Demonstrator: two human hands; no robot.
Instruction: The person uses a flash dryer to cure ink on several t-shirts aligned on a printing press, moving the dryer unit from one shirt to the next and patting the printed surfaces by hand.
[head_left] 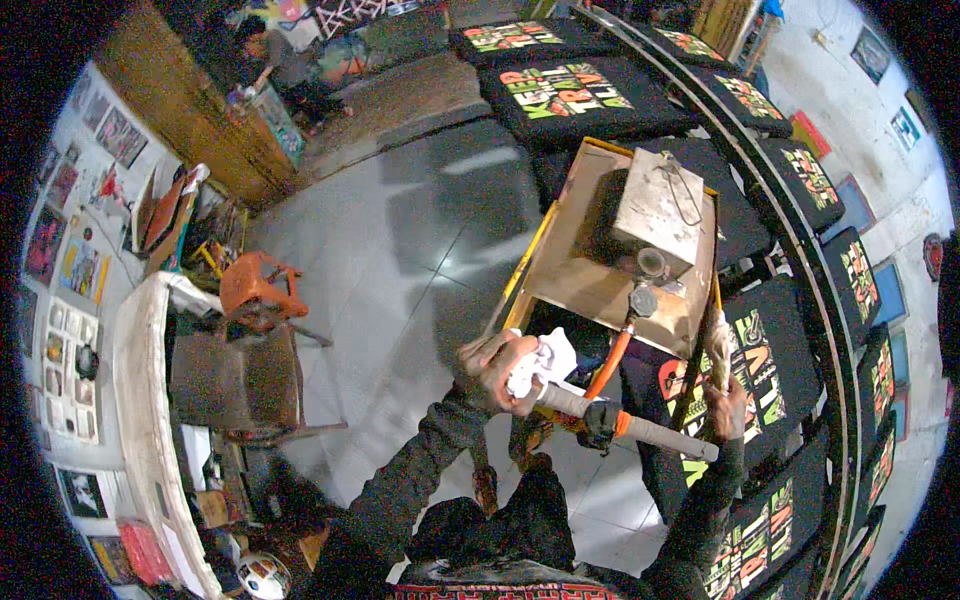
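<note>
My left hand (495, 372) holds a crumpled white cloth (545, 355) beside a grey-wrapped bar (655, 436) with a black and orange fitting. My right hand (726, 408) grips a pale, wrapped handle (718, 350) at the right of a wooden platform (555, 275). On the platform sits a worn metal box (660, 210) with a wire loop and a round nozzle (650, 264). An orange hose (612, 357) runs down from its metal valve (641, 302) toward the bar.
Black printed shirts (565, 90) lie on racks along a curved rail (760, 170) at right. At left are a white-edged bench (145, 350), an orange stool (262, 290) and a helmet (262, 575). A person (285, 70) crouches at the upper left.
</note>
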